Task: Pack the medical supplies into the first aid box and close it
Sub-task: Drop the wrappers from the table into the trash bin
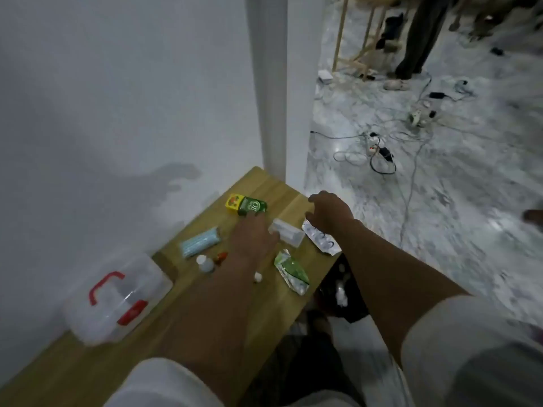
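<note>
- Worktop (264, 304): light wood; its far edge lies just beyond both grips.
- First aid box (117, 298): clear plastic, red handle, lid shut, well behind left grip (252, 236).
- Left grip: flat, fingers spread, over supplies.
- Right grip (329, 212): curled loosely, empty, above blister pack (320, 242) at the worktop's edge.

The whole view was smeared by motion blur, so the print on the green and yellow box (246, 204) could not be read, the left hand (255, 235) hid part of the small bottles (205, 263), and the surface (282, 189) was cut off at the bottom edge.
</note>
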A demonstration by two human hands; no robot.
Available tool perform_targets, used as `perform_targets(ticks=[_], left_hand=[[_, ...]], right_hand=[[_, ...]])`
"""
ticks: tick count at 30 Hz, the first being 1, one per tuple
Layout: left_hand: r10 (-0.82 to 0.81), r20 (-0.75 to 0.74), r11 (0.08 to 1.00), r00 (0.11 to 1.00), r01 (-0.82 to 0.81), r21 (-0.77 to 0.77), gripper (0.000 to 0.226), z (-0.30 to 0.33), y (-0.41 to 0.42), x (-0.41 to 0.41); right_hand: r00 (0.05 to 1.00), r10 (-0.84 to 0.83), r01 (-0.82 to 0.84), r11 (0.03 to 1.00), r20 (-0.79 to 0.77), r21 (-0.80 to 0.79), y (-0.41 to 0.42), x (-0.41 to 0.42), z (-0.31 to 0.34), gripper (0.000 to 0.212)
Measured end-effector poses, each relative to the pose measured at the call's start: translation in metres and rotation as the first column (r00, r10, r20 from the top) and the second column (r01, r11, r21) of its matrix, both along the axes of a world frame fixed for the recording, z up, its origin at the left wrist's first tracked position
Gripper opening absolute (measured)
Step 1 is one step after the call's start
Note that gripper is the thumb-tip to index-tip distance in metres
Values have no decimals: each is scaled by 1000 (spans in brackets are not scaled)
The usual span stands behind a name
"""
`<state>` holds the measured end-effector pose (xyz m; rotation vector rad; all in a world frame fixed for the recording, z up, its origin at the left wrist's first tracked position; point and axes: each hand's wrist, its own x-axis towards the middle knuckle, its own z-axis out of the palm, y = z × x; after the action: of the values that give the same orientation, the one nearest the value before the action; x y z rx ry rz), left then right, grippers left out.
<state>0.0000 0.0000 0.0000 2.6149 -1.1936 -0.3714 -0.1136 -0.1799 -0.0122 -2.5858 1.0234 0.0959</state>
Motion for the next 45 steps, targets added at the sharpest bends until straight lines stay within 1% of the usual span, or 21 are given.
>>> perform_targets(ticks=[2,5,7,10,13,15,17,19,21,22,23,24,26,28,30,32,34,38,40,42,45], left_hand=[[10,-73,998,997,-6,58,39,-26,-13,-8],[-30,-133,989,991,49,141,40,-70,-16,-21],[-45,-180,981,983,78,179,45,-93,-18,-24],[-34,-221,959,975,93,266,67,-115,-19,-27],[-28,-197,951,980,87,298,76,-129,-21,-29],[-16,-205,955,979,76,288,79,-132,-24,-29],[24,-243,968,970,39,250,75,-132,-29,-31],[67,-289,982,955,-11,190,59,-133,-33,-34],[94,-313,990,945,-56,127,42,-134,-35,-38],[98,-315,993,944,-69,99,36,-135,-34,-40],[89,-315,995,945,-71,67,34,-134,-34,-43],[78,-321,997,944,-68,43,33,-131,-35,-48],[38,-372,999,928,-36,11,30,-122,-40,-64],[-26,-412,1000,911,24,-10,24,-115,-50,-85],[-85,-407,996,909,89,-8,21,-110,-65,-106],[-162,-406,983,900,182,12,22,-108,-84,-125],[-241,-393,958,887,282,51,24,-112,-106,-141],[-320,-381,898,867,406,170,38,-130,-146,-163],[-326,-378,877,867,426,220,42,-145,-165,-169],[-302,-360,878,883,405,255,49,-164,-185,-173],[-273,-353,889,895,375,262,62,-185,-212,-178]], right_hand=[[998,-62,63,996,-21,56,-10,-9,-20,33],[987,-69,92,983,-146,161,-17,-23,-65,29],[981,-74,110,973,-179,204,-22,-25,-96,39],[955,-173,218,960,-241,178,-21,-28,-126,67],[950,-210,248,957,-233,151,-23,-26,-135,71],[945,-256,298,931,-202,212,-27,-26,-138,69],[937,-320,349,885,-141,308,-29,-28,-140,65],[939,-336,335,855,-67,395,-29,-30,-140,54],[933,-359,323,835,-3,447,-27,-36,-137,33],[920,-392,339,818,19,464,-26,-42,-137,21],[899,-437,367,797,38,481,-24,-49,-135,13],[868,-493,403,768,60,497,-22,-58,-134,9],[779,-617,481,701,111,526,-17,-81,-129,7],[683,-716,558,637,141,532,-13,-108,-121,12],[629,-771,632,582,100,512,-12,-134,-115,15],[602,-797,683,544,46,487,-16,-158,-116,20],[576,-817,718,504,-4,480,-22,-178,-122,22],[548,-832,757,450,-85,474,-43,-203,-142,28],[542,-833,764,430,-117,481,-56,-208,-156,28],[548,-823,766,421,-151,486,-72,-209,-174,30],[551,-812,775,412,-194,479,-92,-207,-194,40]])
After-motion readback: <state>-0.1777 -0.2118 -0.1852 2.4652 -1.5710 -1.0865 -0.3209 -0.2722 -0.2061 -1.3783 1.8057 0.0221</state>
